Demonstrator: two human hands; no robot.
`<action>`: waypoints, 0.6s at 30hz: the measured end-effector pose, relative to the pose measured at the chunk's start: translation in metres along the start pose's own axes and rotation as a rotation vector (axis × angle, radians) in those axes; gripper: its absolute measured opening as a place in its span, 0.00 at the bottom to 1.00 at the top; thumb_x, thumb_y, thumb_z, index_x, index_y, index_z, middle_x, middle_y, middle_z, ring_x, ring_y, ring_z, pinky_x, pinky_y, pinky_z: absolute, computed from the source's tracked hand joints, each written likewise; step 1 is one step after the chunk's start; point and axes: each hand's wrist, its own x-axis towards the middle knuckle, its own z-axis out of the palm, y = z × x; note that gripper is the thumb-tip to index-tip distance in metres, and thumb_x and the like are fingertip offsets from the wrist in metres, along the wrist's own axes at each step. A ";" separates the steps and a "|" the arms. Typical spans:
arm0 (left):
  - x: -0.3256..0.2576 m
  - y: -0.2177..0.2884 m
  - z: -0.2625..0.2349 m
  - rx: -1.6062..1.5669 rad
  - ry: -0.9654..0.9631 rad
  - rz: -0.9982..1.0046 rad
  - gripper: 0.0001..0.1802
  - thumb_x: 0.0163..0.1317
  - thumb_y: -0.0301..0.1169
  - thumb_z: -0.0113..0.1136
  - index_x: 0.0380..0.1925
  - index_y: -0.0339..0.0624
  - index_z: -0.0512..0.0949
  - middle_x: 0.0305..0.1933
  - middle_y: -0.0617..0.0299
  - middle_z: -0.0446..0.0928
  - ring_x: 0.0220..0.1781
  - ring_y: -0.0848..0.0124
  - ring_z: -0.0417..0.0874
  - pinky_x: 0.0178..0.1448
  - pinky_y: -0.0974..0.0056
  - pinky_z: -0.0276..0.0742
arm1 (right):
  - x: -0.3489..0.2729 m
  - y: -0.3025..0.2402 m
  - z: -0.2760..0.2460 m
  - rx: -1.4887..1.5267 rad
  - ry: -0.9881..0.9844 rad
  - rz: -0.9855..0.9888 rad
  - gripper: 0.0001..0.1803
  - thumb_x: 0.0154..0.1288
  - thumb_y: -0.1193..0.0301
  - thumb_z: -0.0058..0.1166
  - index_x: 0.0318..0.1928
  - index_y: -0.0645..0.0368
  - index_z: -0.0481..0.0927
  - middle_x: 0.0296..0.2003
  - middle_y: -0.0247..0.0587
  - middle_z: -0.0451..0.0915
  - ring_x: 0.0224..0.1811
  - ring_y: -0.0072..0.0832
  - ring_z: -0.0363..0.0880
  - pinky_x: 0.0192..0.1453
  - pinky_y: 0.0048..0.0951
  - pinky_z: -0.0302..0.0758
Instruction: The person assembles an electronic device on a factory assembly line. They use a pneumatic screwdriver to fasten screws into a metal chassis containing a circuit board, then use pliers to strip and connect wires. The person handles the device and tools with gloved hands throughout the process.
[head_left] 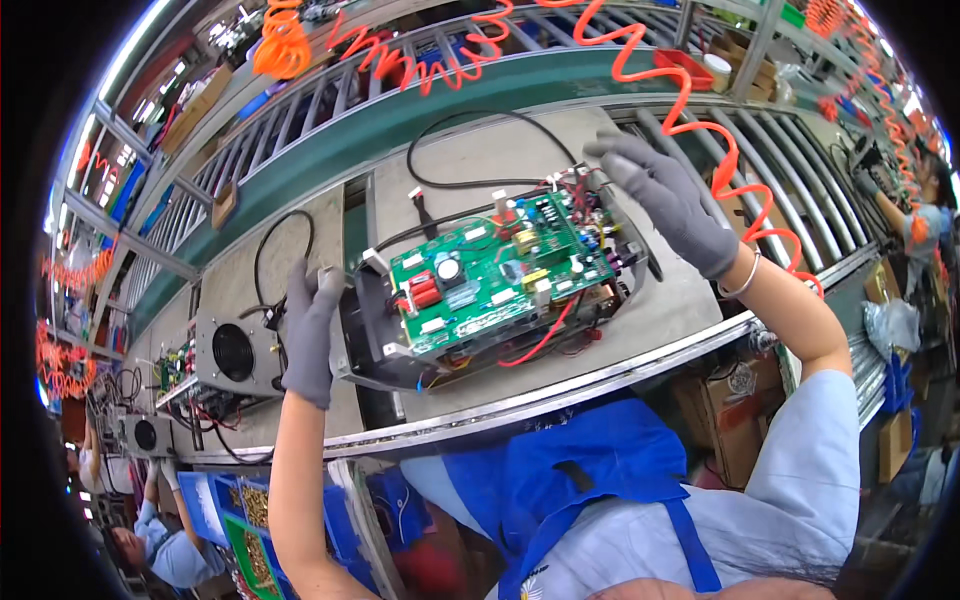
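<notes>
In front of me a black-cased electronic unit (372,325) lies on the line, with a green circuit board (490,265) on top. The board carries red cylindrical parts (424,290), white connectors and dense components at its right end. A red wire (545,340) loops out along the near side. My left hand (312,335), in a grey glove, is just beside the unit's left end, thumb and fingers apart, with nothing visible in it. My right hand (675,205), also gloved, hovers by the far right corner of the board, fingers stretched out and slightly blurred.
A grey unit with a round fan (232,350) stands to the left. A black cable (410,160) loops behind the board. Orange coiled hoses (680,100) hang overhead, one near my right wrist. Metal rollers (780,170) lie at right; bins of small parts (255,505) sit lower left.
</notes>
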 end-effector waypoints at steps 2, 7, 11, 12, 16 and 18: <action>0.000 -0.002 -0.007 -0.095 -0.056 -0.035 0.43 0.66 0.47 0.59 0.72 0.33 0.55 0.67 0.49 0.66 0.68 0.64 0.67 0.71 0.63 0.61 | -0.005 -0.011 0.003 -0.024 0.142 -0.041 0.29 0.73 0.54 0.47 0.61 0.64 0.74 0.49 0.49 0.80 0.52 0.31 0.78 0.59 0.30 0.72; -0.019 0.018 0.005 -0.229 -0.161 -0.115 0.34 0.68 0.45 0.57 0.68 0.41 0.61 0.59 0.58 0.70 0.61 0.69 0.72 0.65 0.64 0.67 | -0.006 0.013 0.036 0.090 0.078 -0.009 0.30 0.73 0.55 0.45 0.63 0.67 0.70 0.49 0.54 0.79 0.53 0.37 0.78 0.60 0.34 0.71; -0.018 0.010 0.012 -0.104 -0.120 -0.106 0.38 0.65 0.45 0.61 0.70 0.41 0.61 0.62 0.55 0.70 0.62 0.66 0.71 0.68 0.63 0.64 | -0.006 0.012 0.039 -0.025 0.038 -0.047 0.27 0.72 0.57 0.47 0.61 0.67 0.71 0.50 0.57 0.77 0.53 0.42 0.77 0.59 0.37 0.71; -0.017 0.014 0.015 -0.097 -0.106 -0.109 0.38 0.64 0.44 0.61 0.69 0.41 0.61 0.62 0.55 0.70 0.61 0.66 0.72 0.67 0.64 0.64 | -0.005 0.013 0.040 -0.059 0.025 -0.069 0.27 0.72 0.57 0.47 0.60 0.67 0.71 0.51 0.57 0.77 0.53 0.43 0.77 0.59 0.38 0.71; -0.013 0.011 0.015 0.033 -0.079 -0.083 0.39 0.62 0.43 0.62 0.70 0.42 0.61 0.62 0.53 0.70 0.62 0.65 0.72 0.67 0.62 0.64 | -0.002 0.016 0.042 -0.128 -0.019 -0.139 0.24 0.71 0.59 0.48 0.58 0.65 0.71 0.52 0.56 0.75 0.54 0.46 0.76 0.59 0.40 0.71; -0.010 -0.001 0.004 0.177 -0.010 -0.008 0.41 0.61 0.46 0.63 0.70 0.42 0.61 0.64 0.49 0.69 0.64 0.61 0.72 0.69 0.60 0.64 | 0.001 0.010 0.044 -0.123 -0.058 -0.121 0.25 0.71 0.59 0.49 0.59 0.64 0.71 0.52 0.55 0.75 0.54 0.46 0.75 0.59 0.40 0.71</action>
